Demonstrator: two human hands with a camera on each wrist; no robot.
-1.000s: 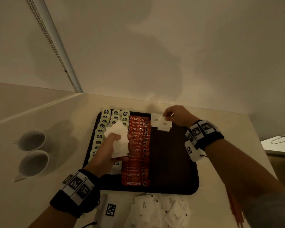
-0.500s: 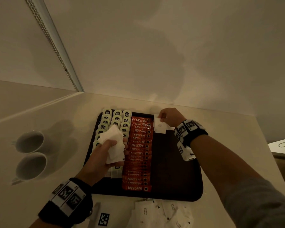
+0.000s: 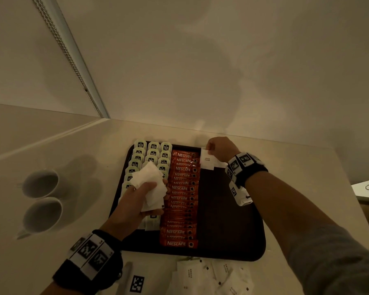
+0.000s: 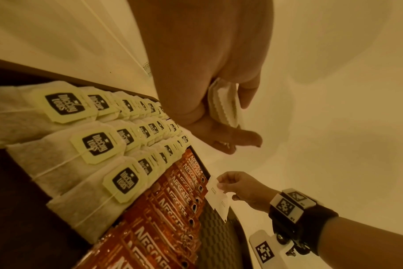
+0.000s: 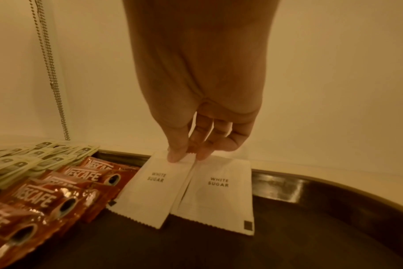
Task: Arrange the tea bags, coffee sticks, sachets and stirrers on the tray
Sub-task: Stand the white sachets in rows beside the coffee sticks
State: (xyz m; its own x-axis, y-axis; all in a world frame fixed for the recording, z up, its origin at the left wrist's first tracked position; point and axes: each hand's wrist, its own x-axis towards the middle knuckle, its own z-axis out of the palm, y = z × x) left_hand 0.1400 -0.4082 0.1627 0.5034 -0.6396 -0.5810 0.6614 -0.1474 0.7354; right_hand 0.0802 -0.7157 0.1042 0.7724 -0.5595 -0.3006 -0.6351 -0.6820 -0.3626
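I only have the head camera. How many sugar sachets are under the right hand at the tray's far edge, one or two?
Observer: Two. The right wrist view shows two white sugar sachets side by side, with the left one overlapping the right one's edge.
Operator: Is the hand gripping them or just touching?
Observer: The right hand pinches them at their top edges. The thumb is on the left sachet.
Operator: And the bundle in the other hand?
Observer: In the left wrist view, the left hand holds a stack of sachets edge-on between thumb and fingers. Their zigzag edges are lined up.
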